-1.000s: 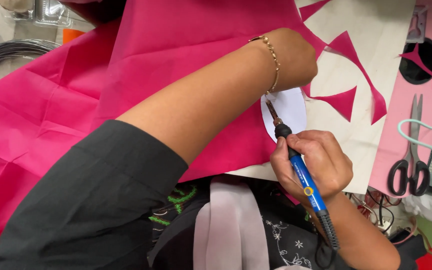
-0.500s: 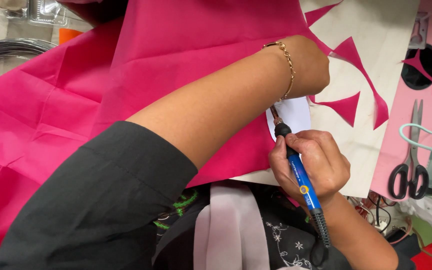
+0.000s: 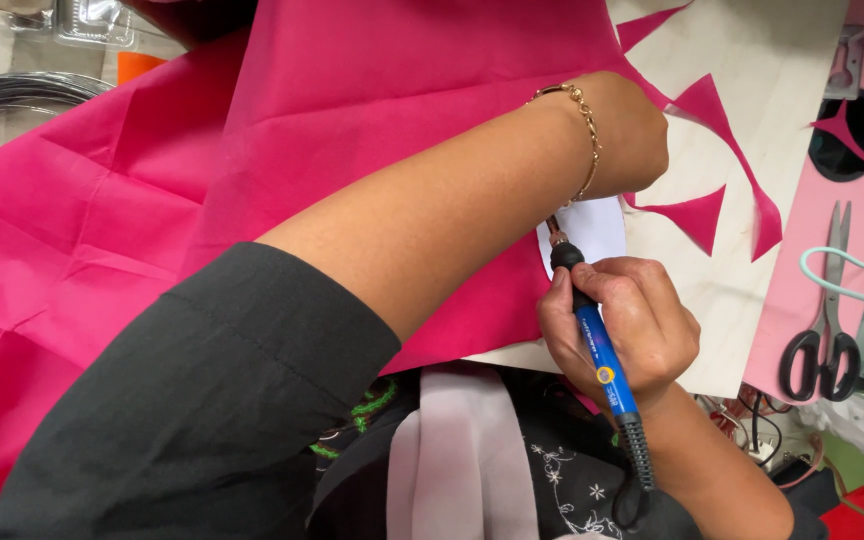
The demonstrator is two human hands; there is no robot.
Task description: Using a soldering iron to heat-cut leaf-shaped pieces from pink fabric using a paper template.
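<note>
We grip the blue-handled hot tool (image 3: pixel 600 355) in our right hand (image 3: pixel 624 325), fingers wrapped tight round the barrel like a pen, its metal tip down at the edge of the pink fabric (image 3: pixel 352 120) where a white oval template (image 3: pixel 592 228) shows through. Our left hand (image 3: pixel 632 130) reaches across, palm down on the cloth just above the tip; how far its fingers are spread we cannot tell, since the wrist hides them. To do this well, we judge it best to keep the fabric flat and taut under that left hand, follow the template's curve slowly, and keep the forearm clear of the tip (the cord trails back toward our lap). Pink offcuts (image 3: pixel 697 215) lie on the pale wooden board (image 3: pixel 752 60). As for packaging, a clear plastic clamshell box (image 3: pixel 87 18) sits at the top left with an orange scrap just below it; the tool carries a small round yellow sticker (image 3: pixel 605 375). Black-handled scissors (image 3: pixel 822 320) rest on a lighter pink sheet at the right.
</note>
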